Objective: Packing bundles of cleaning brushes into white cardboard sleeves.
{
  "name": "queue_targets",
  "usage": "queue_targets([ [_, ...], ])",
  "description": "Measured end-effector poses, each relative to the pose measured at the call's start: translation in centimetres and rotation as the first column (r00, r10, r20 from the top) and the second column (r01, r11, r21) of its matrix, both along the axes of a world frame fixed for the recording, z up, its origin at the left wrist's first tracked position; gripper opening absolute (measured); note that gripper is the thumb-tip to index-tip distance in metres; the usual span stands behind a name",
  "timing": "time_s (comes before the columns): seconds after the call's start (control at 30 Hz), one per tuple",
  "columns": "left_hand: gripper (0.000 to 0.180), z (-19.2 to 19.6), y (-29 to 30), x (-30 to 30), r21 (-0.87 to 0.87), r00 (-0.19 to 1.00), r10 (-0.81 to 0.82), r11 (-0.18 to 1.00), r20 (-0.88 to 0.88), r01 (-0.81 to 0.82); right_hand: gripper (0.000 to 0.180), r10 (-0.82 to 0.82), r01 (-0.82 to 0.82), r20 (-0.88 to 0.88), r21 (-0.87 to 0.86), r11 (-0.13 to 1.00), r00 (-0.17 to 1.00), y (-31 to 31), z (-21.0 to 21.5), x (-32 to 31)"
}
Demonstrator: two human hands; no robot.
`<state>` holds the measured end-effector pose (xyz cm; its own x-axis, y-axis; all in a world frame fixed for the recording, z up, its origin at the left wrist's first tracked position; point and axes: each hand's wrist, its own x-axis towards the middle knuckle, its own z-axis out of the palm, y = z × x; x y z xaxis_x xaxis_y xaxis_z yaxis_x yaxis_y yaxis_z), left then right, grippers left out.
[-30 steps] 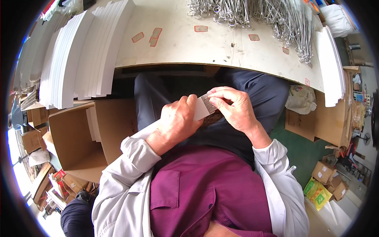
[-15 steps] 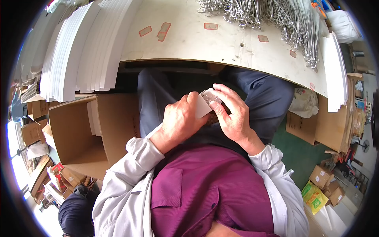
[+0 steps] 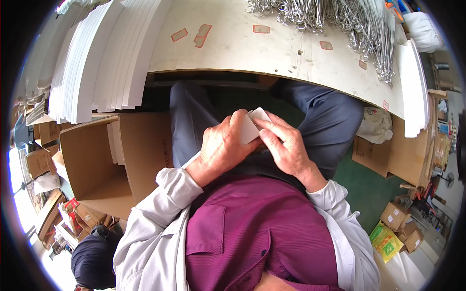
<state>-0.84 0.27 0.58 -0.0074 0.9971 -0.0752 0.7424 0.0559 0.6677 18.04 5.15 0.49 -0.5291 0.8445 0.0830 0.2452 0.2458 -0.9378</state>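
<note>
A slim white carton [image 3: 249, 131] is held over my lap, its end pointing up between my hands. My left hand [image 3: 218, 143] is closed around it, and more of its length seems to run back along the left forearm. At the far end a white flap [image 3: 260, 114] stands out from the carton. My right hand [image 3: 290, 148] touches this end with thumb and fingers, pinching at the flap. What lies inside the carton is hidden. Beyond, on the worktable [image 3: 228, 53], lies a heap of metal skewers with ring ends [image 3: 335, 24].
Several long white cartons [image 3: 97, 63] stand in a row on the left, with more white ones [image 3: 415, 92] at the table's right end. An open cardboard box [image 3: 99, 165] is by my left side. A person in dark clothing [image 3: 97, 257] is at lower left.
The metal rings seen at the carton's end are now covered by the white flap. My right fingers have shifted inward onto that end; the left hand stays nearly still.
</note>
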Motion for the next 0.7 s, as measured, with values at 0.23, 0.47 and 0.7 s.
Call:
queue_targets([
  [0.23,0.073,0.1,0.1,-0.3,0.027,0.996,-0.004,1.000,0.086,0.002,0.018,-0.052,0.051,-0.005,-0.094,0.994,0.999,-0.5,-0.1,0.4],
  [0.47,0.071,0.1,0.0,-0.3,0.057,0.993,-0.036,0.998,0.112,0.029,0.021,-0.216,0.151,-0.144,-0.363,0.919,0.966,-0.9,-0.5,-0.6],
  [0.7,0.065,-0.3,-0.1,-0.1,0.064,0.987,-0.058,0.997,0.147,0.049,0.017,-0.138,0.132,0.038,0.128,0.983,0.990,-1.3,-0.3,-1.2],
])
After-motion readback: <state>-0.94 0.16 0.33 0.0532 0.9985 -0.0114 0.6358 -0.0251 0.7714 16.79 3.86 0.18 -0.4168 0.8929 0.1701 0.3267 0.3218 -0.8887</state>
